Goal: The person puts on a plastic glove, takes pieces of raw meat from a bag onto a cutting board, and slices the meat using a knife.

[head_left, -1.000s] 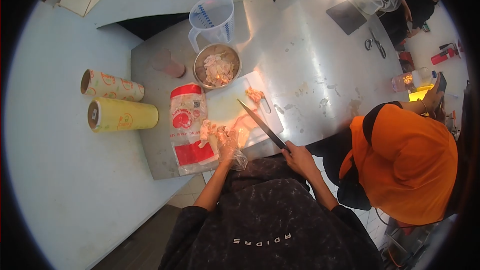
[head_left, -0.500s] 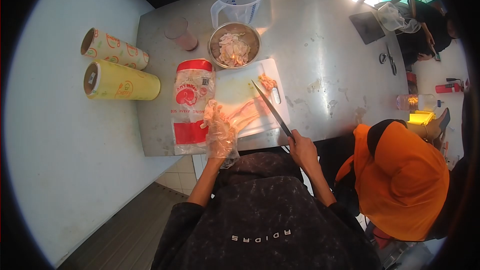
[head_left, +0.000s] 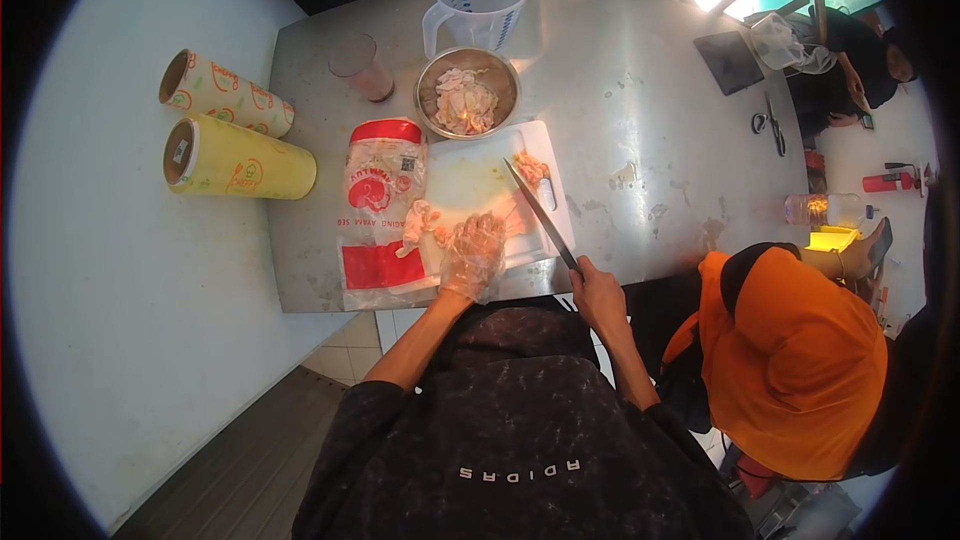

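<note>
Meat [head_left: 514, 224], raw, pale-pink, lies toward five o'clock on the white rectangular plastic board [head_left: 465, 162]: soft, slippery, I judge, best pinned from above. My gloved left hand [head_left: 474, 256] rests on it, fingers outstretched; right hand [head_left: 600, 295] grips the long steel knife [head_left: 539, 209].

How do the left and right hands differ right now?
Covering: the left hand wears a clear plastic glove; the right hand looks bare.
Pose: the left hand lies over the pale meat with its fingers extended; the right hand is closed around the handle of the knife.
Place: the left hand is over the cutting board; the right hand is off it.
Shared: both extend from dark sleeves.
</note>
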{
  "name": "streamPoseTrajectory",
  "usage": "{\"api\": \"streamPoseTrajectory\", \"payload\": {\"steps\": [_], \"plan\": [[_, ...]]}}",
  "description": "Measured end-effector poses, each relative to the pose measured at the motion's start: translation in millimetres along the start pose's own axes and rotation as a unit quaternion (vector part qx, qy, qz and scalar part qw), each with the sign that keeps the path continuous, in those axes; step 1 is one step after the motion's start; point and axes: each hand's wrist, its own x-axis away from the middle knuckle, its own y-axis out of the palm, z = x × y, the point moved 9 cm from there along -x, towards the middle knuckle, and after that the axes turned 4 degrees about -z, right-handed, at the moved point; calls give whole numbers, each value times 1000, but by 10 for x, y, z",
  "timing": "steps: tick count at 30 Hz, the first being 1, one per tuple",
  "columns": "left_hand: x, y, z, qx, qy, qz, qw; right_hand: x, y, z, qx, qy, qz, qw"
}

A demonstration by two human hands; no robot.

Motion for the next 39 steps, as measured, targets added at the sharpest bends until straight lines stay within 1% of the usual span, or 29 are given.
{"api": "streamPoseTrajectory", "payload": {"steps": [3,5,6,9,12,15,17,18,21,24,27,30,31,33,34,36,39], "plan": [[97,-141,-37,27,19,87,996,29,48,-9,-27,-4,3,1000],[80,40,-168,-7,32,135,990,54,71,-20,-34,-6,-2,999],[33,4,-192,-24,38,161,986,70,77,-35,-32,-6,-8,999],[-207,230,-312,45,-12,25,999,111,126,-8,-20,-5,-15,1000],[-266,97,-332,117,-34,39,992,97,122,11,-15,-5,-16,1000],[-324,149,-368,104,-46,-16,993,133,109,13,-14,1,-14,1000],[-391,253,-449,92,-39,16,995,122,89,12,-14,0,-10,1000],[-420,186,-469,86,-35,32,995,115,90,20,-16,-2,-9,1000],[-469,12,-629,116,-51,38,991,81,85,54,-17,-6,-9,1000],[-472,-152,-738,173,-90,77,978,80,53,34,-33,-5,-6,999],[-429,-292,-506,140,0,147,979,94,91,20,-39,-18,-18,999],[-376,-153,-253,58,90,38,994,98,172,34,-37,-27,-31,998],[-375,-195,-318,59,55,46,996,103,194,39,-37,-29,-36,998],[-372,-276,-496,61,-15,64,996,98,146,56,-53,-22,-8,998],[-321,-287,-530,65,-17,90,994,126,134,70,-61,-17,3,998],[-248,-323,-604,70,-20,146,987,151,125,26,-50,-15,-10,999],[-167,-254,-445,79,51,129,987,213,138,-128,-30,-13,-36,999]]}}
